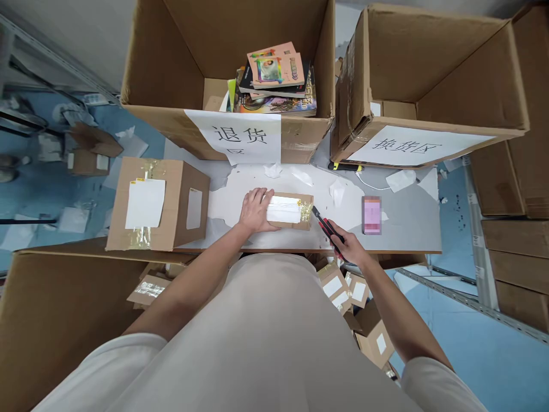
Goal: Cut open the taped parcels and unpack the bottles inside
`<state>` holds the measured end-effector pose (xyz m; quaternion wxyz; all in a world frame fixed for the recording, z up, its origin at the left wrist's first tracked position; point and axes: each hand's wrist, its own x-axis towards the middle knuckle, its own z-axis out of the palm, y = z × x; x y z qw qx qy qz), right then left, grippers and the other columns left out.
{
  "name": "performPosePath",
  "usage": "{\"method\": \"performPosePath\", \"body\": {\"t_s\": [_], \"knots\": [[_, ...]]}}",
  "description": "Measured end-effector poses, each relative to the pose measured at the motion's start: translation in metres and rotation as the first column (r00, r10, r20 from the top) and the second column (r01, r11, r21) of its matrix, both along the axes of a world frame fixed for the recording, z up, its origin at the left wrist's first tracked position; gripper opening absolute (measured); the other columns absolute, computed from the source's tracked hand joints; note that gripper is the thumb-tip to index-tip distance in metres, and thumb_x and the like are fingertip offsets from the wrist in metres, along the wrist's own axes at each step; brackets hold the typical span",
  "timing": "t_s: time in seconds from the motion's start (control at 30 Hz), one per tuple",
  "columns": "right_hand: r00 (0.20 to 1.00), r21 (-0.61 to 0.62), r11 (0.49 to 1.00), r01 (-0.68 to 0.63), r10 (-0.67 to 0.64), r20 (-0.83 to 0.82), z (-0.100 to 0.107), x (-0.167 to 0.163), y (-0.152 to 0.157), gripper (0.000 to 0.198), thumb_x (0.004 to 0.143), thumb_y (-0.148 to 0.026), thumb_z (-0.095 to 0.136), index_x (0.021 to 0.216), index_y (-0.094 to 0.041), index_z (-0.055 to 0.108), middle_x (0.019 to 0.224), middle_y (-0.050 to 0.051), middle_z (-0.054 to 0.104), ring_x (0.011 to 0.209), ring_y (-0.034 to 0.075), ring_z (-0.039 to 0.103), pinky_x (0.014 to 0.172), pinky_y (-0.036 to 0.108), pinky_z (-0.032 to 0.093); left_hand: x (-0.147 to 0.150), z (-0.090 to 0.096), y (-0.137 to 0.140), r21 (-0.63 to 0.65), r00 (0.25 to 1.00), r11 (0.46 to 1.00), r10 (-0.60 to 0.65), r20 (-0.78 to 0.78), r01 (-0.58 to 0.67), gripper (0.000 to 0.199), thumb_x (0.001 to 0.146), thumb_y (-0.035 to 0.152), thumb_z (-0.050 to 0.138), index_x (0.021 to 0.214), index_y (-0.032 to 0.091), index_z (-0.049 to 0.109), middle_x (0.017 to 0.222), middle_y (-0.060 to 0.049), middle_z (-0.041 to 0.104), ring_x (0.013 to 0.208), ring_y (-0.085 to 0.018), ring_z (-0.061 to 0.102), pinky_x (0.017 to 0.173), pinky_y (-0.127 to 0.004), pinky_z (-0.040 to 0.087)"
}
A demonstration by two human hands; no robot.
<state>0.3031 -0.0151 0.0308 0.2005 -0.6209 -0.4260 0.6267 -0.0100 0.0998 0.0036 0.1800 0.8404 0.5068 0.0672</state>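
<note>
A small cardboard box point(283, 225) with a white label and shiny clear tape at its right end lies on the white work table point(231, 200). My left hand point(256, 210) grips its left end, fingers over the top edge and thumb along the near side. In my right hand point(346, 247) is a red and black utility knife point(328, 229), its tip at the taped right end of the box. Whether the blade touches the tape I cannot tell. To the right of the knife lies a phone point(372, 215) with a pink screen.
Behind stand two large open cartons; the left carton point(163, 123) holds several books point(277, 71), the right carton point(349, 97) bears a handwritten sign. A taped box point(191, 166) sits at the table's left. Paper scraps point(338, 191) litter the table. Opened boxes point(337, 286) lie below its front edge.
</note>
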Motion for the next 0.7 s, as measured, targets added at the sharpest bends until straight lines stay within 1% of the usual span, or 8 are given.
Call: {"method": "performPosePath", "body": {"t_s": [0.07, 0.17, 0.27, 0.33, 0.43, 0.5, 0.6, 0.7], "knots": [[1.000, -0.017, 1.000, 0.008, -0.009, -0.010, 0.002, -0.005, 0.001, 0.066, 0.086, -0.050, 0.050, 0.145, -0.027, 0.031, 0.064, -0.005, 0.049, 0.041, 0.007, 0.045, 0.038, 0.021, 0.041, -0.001, 0.000, 0.000, 0.000, 1.000, 1.000, -0.024, 0.012, 0.024, 0.114, 0.046, 0.061, 0.075, 0.141, 0.014, 0.031, 0.136, -0.019, 0.040, 0.127, -0.040, 0.032, 0.109, -0.052, 0.021], [0.997, -0.040, 0.997, 0.060, -0.062, -0.036, 0.004, -0.017, 0.007, 0.069, 0.085, -0.053, 0.050, 0.146, -0.028, 0.029, 0.066, -0.004, 0.050, 0.041, 0.007, 0.047, 0.036, 0.020, 0.041, -0.002, 0.000, 0.001, 0.007, 0.998, 0.998, -0.055, 0.031, 0.055, 0.114, 0.047, 0.061, 0.074, 0.141, 0.013, 0.031, 0.137, -0.019, 0.040, 0.127, -0.040, 0.033, 0.109, -0.051, 0.020], [0.992, -0.039, 0.993, 0.112, -0.114, -0.056, 0.004, -0.023, 0.005, 0.071, 0.085, -0.053, 0.049, 0.147, -0.029, 0.026, 0.068, -0.004, 0.052, 0.042, 0.007, 0.048, 0.036, 0.020, 0.042, -0.001, 0.000, 0.000, 0.004, 0.999, 1.000, -0.022, 0.024, 0.022, 0.114, 0.047, 0.062, 0.074, 0.141, 0.013, 0.031, 0.135, -0.019, 0.041, 0.126, -0.040, 0.033, 0.109, -0.052, 0.021], [0.992, -0.055, 0.993, 0.109, -0.112, -0.058, 0.004, -0.020, -0.001, 0.071, 0.084, -0.053, 0.051, 0.147, -0.029, 0.026, 0.067, -0.005, 0.053, 0.041, 0.007, 0.048, 0.037, 0.021, 0.043, 0.000, 0.000, 0.000, -0.002, 1.000, 1.000, -0.008, 0.017, 0.008, 0.114, 0.047, 0.061, 0.075, 0.140, 0.013, 0.032, 0.134, -0.019, 0.041, 0.126, -0.040, 0.034, 0.109, -0.052, 0.021], [0.996, -0.077, 0.994, 0.073, -0.077, -0.045, 0.004, -0.016, -0.008, 0.069, 0.084, -0.051, 0.052, 0.146, -0.029, 0.029, 0.065, -0.005, 0.052, 0.040, 0.007, 0.047, 0.036, 0.022, 0.042, 0.000, -0.001, 0.000, -0.007, 0.999, 1.000, -0.030, 0.018, 0.030, 0.113, 0.047, 0.061, 0.075, 0.141, 0.014, 0.031, 0.135, -0.019, 0.041, 0.126, -0.040, 0.033, 0.108, -0.052, 0.022], [0.998, -0.054, 0.996, 0.064, -0.066, -0.025, 0.002, -0.017, -0.009, 0.067, 0.085, -0.051, 0.051, 0.145, -0.030, 0.031, 0.066, -0.005, 0.052, 0.040, 0.007, 0.046, 0.036, 0.022, 0.041, 0.000, -0.001, 0.000, -0.005, 0.999, 0.999, -0.038, 0.021, 0.038, 0.114, 0.047, 0.061, 0.075, 0.141, 0.014, 0.030, 0.136, -0.018, 0.040, 0.126, -0.040, 0.033, 0.108, -0.052, 0.021], [0.996, -0.010, 0.997, 0.083, -0.083, -0.032, 0.000, -0.022, -0.015, 0.066, 0.086, -0.050, 0.049, 0.146, -0.030, 0.028, 0.066, -0.005, 0.050, 0.041, 0.007, 0.046, 0.037, 0.022, 0.041, 0.000, -0.002, 0.000, 0.002, 1.000, 1.000, -0.017, 0.024, 0.017, 0.114, 0.048, 0.060, 0.075, 0.141, 0.014, 0.030, 0.135, -0.018, 0.041, 0.126, -0.040, 0.033, 0.108, -0.052, 0.022], [0.996, -0.021, 0.997, 0.079, -0.080, -0.037, -0.001, -0.025, -0.029, 0.068, 0.087, -0.050, 0.048, 0.147, -0.027, 0.026, 0.066, -0.005, 0.049, 0.042, 0.007, 0.046, 0.038, 0.022, 0.041, 0.001, -0.002, -0.001, -0.003, 1.000, 1.000, 0.002, 0.027, -0.002, 0.113, 0.048, 0.060, 0.075, 0.141, 0.015, 0.030, 0.134, -0.018, 0.041, 0.126, -0.041, 0.033, 0.107, -0.052, 0.024]]}}
